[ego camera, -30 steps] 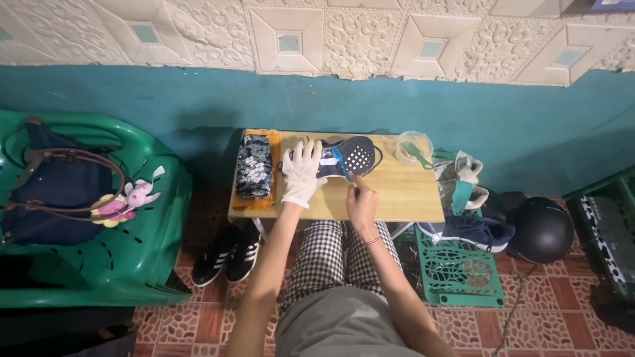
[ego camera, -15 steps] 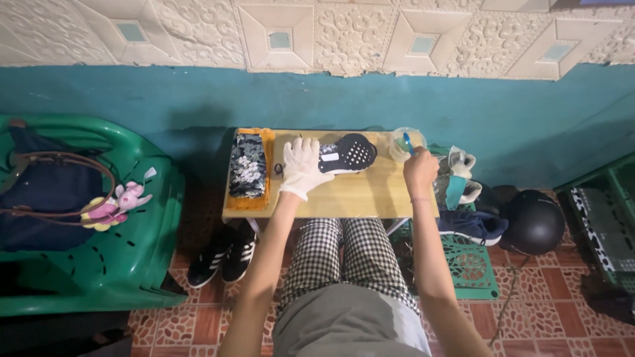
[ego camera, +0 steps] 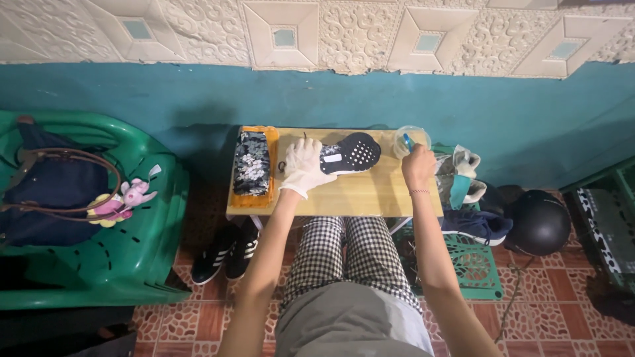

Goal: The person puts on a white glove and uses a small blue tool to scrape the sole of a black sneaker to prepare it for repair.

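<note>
Our gloved left hand (ego camera: 303, 166) still pins the dark shoe (ego camera: 349, 153) sole-up at the desk's (ego camera: 357, 195) centre, while our right hand (ego camera: 418, 165) has swung to two o'clock, fingers closed around a blue tool in the clear bowl (ego camera: 411, 139).

Smooth wooden table (ego camera: 357, 195), rubber-soled shoe (ego camera: 349, 153)

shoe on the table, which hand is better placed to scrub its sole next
Right. The bare right hand already holds a blue tool at the clear bowl, while the gloved left hand is pinning the upturned shoe, so it probably should stay there.
</note>
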